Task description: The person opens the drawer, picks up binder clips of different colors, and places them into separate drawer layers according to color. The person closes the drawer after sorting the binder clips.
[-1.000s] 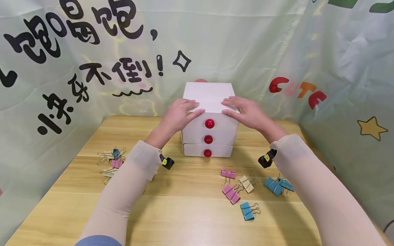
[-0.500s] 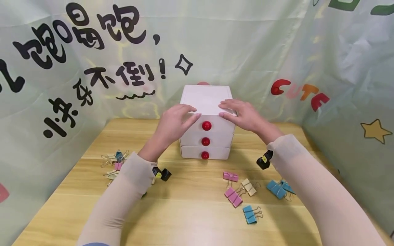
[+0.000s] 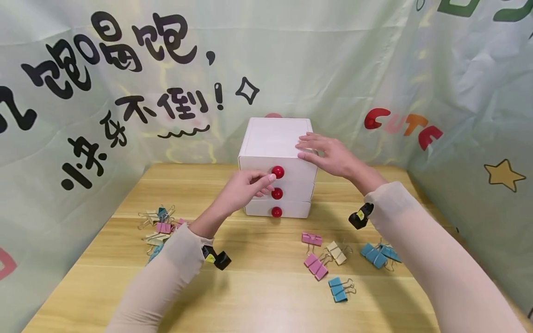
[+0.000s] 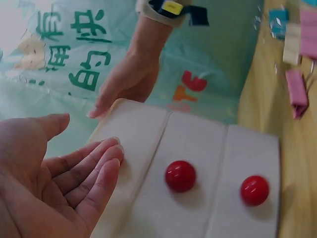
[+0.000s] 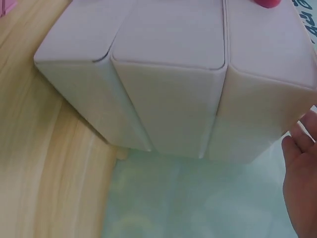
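Showing left palm: left wrist view only.

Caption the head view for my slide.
Left hand at the top red knob of a white drawer box, right hand at its upper right, binder clips nearby.

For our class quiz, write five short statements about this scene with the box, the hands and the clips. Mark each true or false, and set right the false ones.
1. The white box has three red knobs on its front. True.
2. The right hand reaches lower on the box than the left hand. False: it is higher, at the box's top.
3. The left hand is near the top knob. True.
4. All the binder clips lie to the right of the box. False: another group lies to its left.
5. The coloured letters on the backdrop spell CUTE. True.
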A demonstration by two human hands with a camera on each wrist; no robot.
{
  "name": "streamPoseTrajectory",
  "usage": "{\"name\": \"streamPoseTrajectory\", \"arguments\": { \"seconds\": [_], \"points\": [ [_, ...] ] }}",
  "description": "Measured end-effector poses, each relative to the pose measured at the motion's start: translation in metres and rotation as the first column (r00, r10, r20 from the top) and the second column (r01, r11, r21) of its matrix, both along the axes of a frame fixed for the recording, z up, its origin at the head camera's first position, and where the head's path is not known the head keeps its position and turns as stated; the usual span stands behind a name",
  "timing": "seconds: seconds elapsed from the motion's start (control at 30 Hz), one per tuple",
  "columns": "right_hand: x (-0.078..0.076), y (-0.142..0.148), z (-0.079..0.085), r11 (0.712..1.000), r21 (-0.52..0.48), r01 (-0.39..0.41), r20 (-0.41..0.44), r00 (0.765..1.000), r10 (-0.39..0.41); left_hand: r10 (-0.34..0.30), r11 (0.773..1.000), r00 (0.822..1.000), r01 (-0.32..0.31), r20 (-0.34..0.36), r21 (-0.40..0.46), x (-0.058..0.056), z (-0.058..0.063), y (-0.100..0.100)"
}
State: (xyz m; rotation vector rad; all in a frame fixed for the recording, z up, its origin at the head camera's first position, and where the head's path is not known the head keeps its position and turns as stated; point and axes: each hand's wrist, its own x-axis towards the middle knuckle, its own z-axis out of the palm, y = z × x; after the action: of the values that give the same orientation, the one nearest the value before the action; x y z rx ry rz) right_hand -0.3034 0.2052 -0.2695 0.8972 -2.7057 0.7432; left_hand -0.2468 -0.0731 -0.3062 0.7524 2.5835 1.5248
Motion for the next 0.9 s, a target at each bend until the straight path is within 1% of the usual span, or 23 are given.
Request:
{"name": "streamPoseTrajectory", "arguments": {
  "seconds": [0.07, 0.17, 0.23, 0.3, 0.4, 0.47, 0.57, 0.63, 0.67, 0.73, 0.83, 0.9],
  "points": [
    [0.0, 0.001, -0.002, 1.0, -0.022, -0.002, 0.004, 1.0, 0.003, -0.03, 0.997, 0.994, 0.022, 0.101, 0.076, -0.002, -0.004, 0.002],
    [0.0, 0.001, -0.006, 0.999, -0.052, 0.001, 0.004, 1.0, -0.001, -0.068, 0.985, 0.975, 0.033, 0.21, 0.168, -0.006, -0.01, 0.007],
    [0.0, 0.001, -0.01, 0.997, -0.071, 0.01, -0.004, 1.0, -0.01, -0.092, 0.973, 0.955, 0.027, 0.282, 0.228, -0.01, -0.014, 0.011],
    [0.0, 0.001, -0.014, 0.995, -0.098, 0.022, -0.008, 1.0, -0.023, -0.115, 0.956, 0.929, 0.008, 0.352, 0.293, -0.012, -0.018, 0.015],
    [0.001, 0.0, -0.018, 0.991, -0.128, 0.037, -0.015, 0.999, -0.039, -0.147, 0.921, 0.883, -0.041, 0.446, 0.386, -0.016, -0.022, 0.021],
    [0.001, -0.001, -0.021, 0.99, -0.137, 0.042, -0.019, 0.999, -0.045, -0.176, 0.892, 0.852, -0.073, 0.493, 0.445, -0.018, -0.024, 0.025],
    [0.001, -0.002, -0.021, 0.989, -0.14, 0.042, -0.018, 0.999, -0.045, -0.222, 0.849, 0.812, -0.112, 0.54, 0.517, -0.02, -0.027, 0.029],
    [0.0, -0.002, -0.019, 0.989, -0.14, 0.047, -0.002, 0.999, -0.048, -0.246, 0.819, 0.792, -0.138, 0.558, 0.557, -0.022, -0.027, 0.031],
    [0.0, -0.003, -0.018, 0.989, -0.139, 0.048, 0.006, 0.999, -0.047, -0.249, 0.806, 0.786, -0.156, 0.566, 0.571, -0.022, -0.027, 0.033],
    [0.0, -0.003, -0.015, 0.99, -0.135, 0.051, 0.024, 0.999, -0.048, -0.249, 0.781, 0.78, -0.189, 0.574, 0.595, -0.022, -0.028, 0.035],
    [-0.001, -0.004, -0.012, 0.99, -0.13, 0.052, 0.042, 0.998, -0.047, -0.232, 0.753, 0.786, -0.228, 0.573, 0.618, -0.02, -0.027, 0.038],
    [-0.001, -0.004, -0.011, 0.991, -0.123, 0.057, 0.054, 0.997, -0.05, -0.222, 0.741, 0.791, -0.243, 0.57, 0.626, -0.018, -0.027, 0.04]
  ]
}}
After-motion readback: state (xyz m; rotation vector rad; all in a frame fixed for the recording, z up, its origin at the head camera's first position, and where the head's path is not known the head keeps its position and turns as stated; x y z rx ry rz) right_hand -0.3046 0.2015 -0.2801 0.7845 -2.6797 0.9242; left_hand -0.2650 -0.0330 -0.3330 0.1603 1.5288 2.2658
